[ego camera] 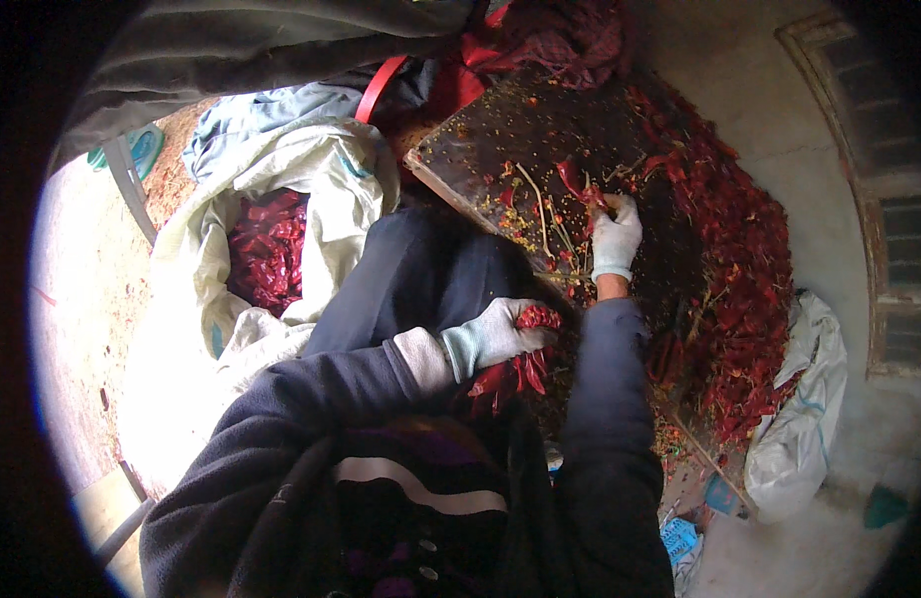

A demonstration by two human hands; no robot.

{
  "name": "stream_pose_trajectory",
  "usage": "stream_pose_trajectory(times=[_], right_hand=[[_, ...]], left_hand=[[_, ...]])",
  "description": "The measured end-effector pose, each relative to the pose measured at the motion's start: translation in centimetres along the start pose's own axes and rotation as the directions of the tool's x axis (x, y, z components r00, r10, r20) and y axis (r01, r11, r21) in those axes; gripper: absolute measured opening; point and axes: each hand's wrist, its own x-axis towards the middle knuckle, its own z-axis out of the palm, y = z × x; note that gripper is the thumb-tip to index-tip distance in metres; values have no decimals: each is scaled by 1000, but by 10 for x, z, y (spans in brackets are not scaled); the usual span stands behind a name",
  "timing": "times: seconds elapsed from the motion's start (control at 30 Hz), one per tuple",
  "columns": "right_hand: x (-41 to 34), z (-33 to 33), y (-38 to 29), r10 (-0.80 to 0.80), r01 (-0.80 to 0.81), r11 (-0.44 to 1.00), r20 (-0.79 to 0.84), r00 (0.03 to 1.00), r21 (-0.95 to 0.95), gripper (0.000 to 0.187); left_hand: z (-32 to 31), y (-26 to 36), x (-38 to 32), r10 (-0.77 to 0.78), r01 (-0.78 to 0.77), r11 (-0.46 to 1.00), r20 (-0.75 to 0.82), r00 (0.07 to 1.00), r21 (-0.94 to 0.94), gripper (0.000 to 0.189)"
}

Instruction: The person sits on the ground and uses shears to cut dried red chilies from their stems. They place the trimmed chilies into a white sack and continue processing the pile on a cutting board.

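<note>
My left hand (501, 333), in a pale knitted glove, grips a bunch of dried red chillies (509, 377) close to my lap; their pods poke out above and below the fist. Over the dark tabletop (460, 134) my right hand (617, 232), gloved as well, pinches a dried red chilli (572, 178) between thumb and fingers. Loose yellow seeds (505, 213) and dry stalks (535, 202) are scattered beside it. A long heap of dried red chillies (737, 291) lies along the table's right side.
At my left stands a white woven sack (341, 172), its mouth rolled back around red chillies (270, 254). Another white woven sack (796, 426) slumps by the wall at right. A person's dark clothing (281, 45) is close at the top. A blue item (678, 540) lies low on the right.
</note>
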Motion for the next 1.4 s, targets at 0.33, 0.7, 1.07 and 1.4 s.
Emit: stream_pose_trajectory(times=[0.33,0.7,1.07,1.4], right_hand=[[-77,-59,-30,-55,-73,806,197,979,588,30],[-159,-87,-64,-297,280,955,246,923,103,14],[-168,-102,-72,-302,235,952,459,836,197,12],[-160,-91,-65,-255,192,958,321,912,215,31]], left_hand=[[4,-7,14,-89,32,838,-80,993,-544,20],[7,0,9,109,-126,950,-72,991,-287,29],[1,1,7,100,-93,951,8,995,-296,21],[-11,-8,10,174,-127,929,106,979,-348,17]])
